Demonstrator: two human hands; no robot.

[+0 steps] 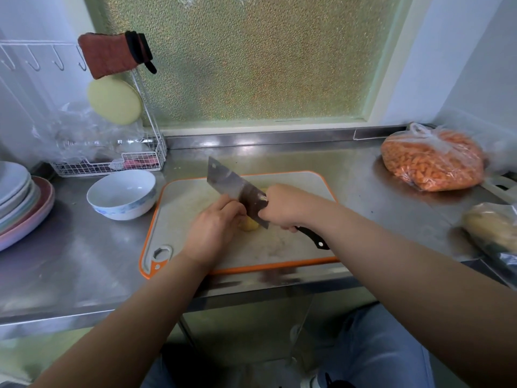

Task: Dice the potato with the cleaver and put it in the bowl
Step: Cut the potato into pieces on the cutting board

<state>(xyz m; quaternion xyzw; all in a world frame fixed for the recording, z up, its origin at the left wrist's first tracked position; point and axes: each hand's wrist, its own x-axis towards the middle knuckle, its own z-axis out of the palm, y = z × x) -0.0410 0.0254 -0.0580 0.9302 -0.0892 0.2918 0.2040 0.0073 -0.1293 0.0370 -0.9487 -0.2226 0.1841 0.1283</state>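
1. One cleaver (236, 189) runs its long axis from the blade's far end at 10 o'clock to the black handle at 4 o'clock.
2. The right hand (282, 205) grips that handle.
3. The left hand (215, 228) curls over one potato (249, 224), mid cutting board (279, 242), mostly hidden.
4. One white bowl (121, 194) stands at the board's 10 o'clock, just beside it.
5. One bag of carrots (432, 161) lies at 2 o'clock.
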